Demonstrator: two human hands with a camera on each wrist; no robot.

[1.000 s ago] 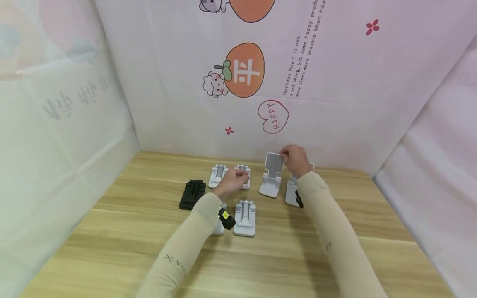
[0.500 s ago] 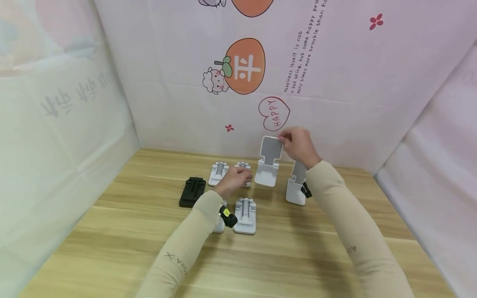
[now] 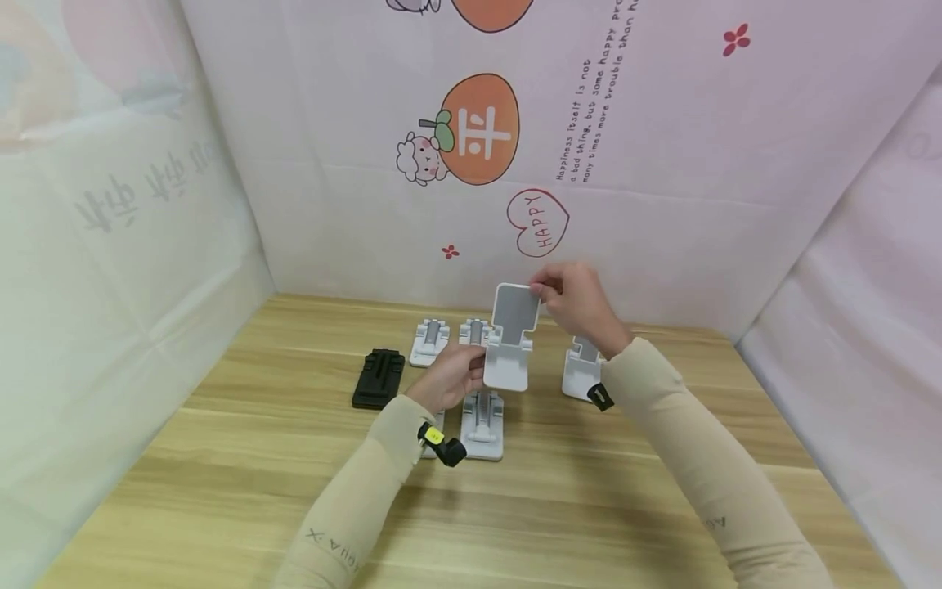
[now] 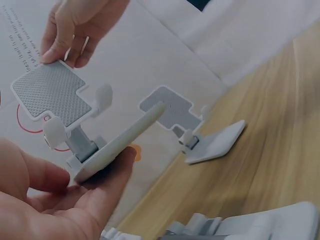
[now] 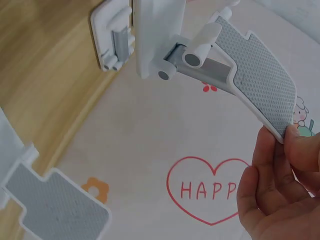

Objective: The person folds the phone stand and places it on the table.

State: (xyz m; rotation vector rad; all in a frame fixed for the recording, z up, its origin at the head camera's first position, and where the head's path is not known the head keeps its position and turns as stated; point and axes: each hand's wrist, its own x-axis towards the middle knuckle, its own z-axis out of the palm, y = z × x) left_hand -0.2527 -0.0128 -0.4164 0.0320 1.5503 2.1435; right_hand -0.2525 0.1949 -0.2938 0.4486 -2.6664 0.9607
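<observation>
Stand, white and unfolded with a grey textured panel, is what we see in both hands, lifted off the wooden table to the right of the black stand. We see the right hand pinch an upper corner of the panel between thumb and fingers, the tips nearly together and the other fingers loosely curled. This hand is well right of the black stand and higher than it, its wrist bent so the fingers point back toward the black stand's side. The left hand grips the base by its edge; we find the thumb at one face and the longer-stretched fingers beneath, parted only by the plate. Its forearm comes from the near side of the black stand and slants past on the right. Just right of the black stand and slightly beyond it, we see a folded white stand; rightward and nearer than the black stand lies another folded stand. Farthest right of the black stand, an opened stand rests partly hidden by the right wrist.
</observation>
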